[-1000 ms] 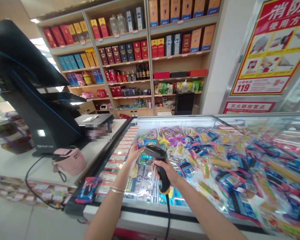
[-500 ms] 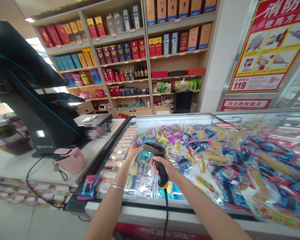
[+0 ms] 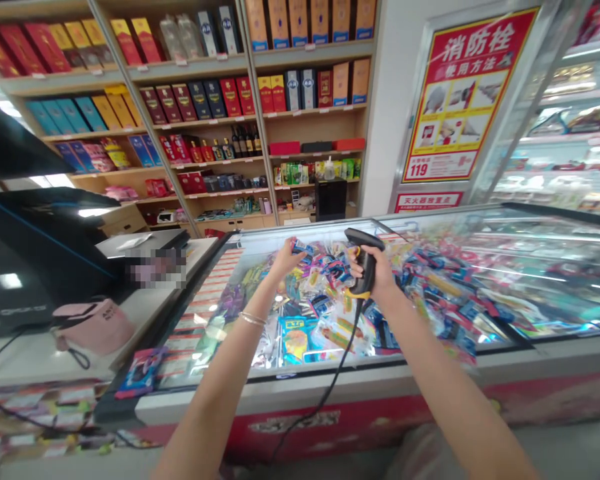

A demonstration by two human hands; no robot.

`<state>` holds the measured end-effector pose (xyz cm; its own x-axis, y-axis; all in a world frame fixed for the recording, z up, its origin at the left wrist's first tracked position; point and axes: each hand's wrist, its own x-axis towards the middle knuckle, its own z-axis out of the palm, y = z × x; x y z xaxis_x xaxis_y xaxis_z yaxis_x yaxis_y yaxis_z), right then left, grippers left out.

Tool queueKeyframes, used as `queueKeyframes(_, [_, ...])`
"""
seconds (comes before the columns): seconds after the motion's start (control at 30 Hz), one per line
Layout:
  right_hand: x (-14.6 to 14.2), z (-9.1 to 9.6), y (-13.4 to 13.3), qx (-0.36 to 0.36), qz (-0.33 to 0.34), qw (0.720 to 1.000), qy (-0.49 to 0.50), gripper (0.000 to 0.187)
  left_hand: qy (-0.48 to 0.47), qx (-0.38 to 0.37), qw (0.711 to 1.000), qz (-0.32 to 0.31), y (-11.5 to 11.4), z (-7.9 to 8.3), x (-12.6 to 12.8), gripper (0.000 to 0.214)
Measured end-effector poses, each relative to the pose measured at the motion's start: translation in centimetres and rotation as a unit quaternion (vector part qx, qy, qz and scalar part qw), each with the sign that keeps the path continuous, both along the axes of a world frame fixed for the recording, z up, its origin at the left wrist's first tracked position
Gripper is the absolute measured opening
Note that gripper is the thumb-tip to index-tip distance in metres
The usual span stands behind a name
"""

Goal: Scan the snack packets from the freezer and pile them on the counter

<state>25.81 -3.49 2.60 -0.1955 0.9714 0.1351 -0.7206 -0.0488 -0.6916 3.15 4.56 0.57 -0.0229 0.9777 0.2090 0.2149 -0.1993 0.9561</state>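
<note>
In my right hand [image 3: 380, 270] is a black and yellow handheld barcode scanner [image 3: 366, 239], its fingers closed round the handle. The scanner's head points to the left, and a black cable [image 3: 337, 380] runs down from its base. My left hand [image 3: 284, 259] reaches over the glass-topped chest [image 3: 375, 367] and pinches a small blue packet [image 3: 303, 249] at its edge. The packet is left of the scanner, apart from it. Below both hands lie many wrapped snacks, among them yellow corn-like ones in clear wrap [image 3: 347, 327].
A dark sales terminal [image 3: 45, 247] and a pink pouch [image 3: 95, 325] stand on the counter at the left. One blue-pink packet [image 3: 141, 372] lies on the chest's front left corner. Behind are wooden shelves [image 3: 315, 112] of boxes and bottles. A red sign [image 3: 467, 93] hangs at the right.
The view has turned to the right. Both hands have moved farther over the chest, and the scanner is higher and farther from the left hand. The blue packet has stayed in my left hand.
</note>
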Motion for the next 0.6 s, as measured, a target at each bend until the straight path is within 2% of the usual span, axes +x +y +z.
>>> queueKeyframes(0.1, [4.8,-0.6,-0.6,0.004,-0.052,0.999,0.014,0.013,0.043,0.012,0.997,-0.062,0.7,2.3,5.6,0.066])
queueKeyframes(0.2, [8.5,-1.6,-1.2,0.005,-0.093,0.995,0.031,0.013,0.075,0.027,0.993,-0.084,0.7,2.7,9.7,0.066])
queueKeyframes(0.3, [11.2,-3.2,-1.5,-0.003,-0.129,0.99,0.051,0.015,0.165,0.067,0.983,-0.05,0.5,1.1,11.7,0.06])
queueKeyframes(0.43, [13.4,-6.0,-1.4,-0.033,-0.164,0.985,0.046,0.021,0.321,0.138,0.937,0.033,0.1,-1.9,12.5,0.041])
queueKeyframes(0.5, [14.1,-7.2,-1.2,-0.041,-0.165,0.985,0.033,0.023,0.365,0.131,0.921,0.032,-0.1,-3.0,12.6,0.039])
queueKeyframes(0.6, [14.3,-8.0,-0.9,-0.042,-0.169,0.984,0.047,0.024,0.392,0.108,0.914,0.006,-0.3,-4.0,12.9,0.042])
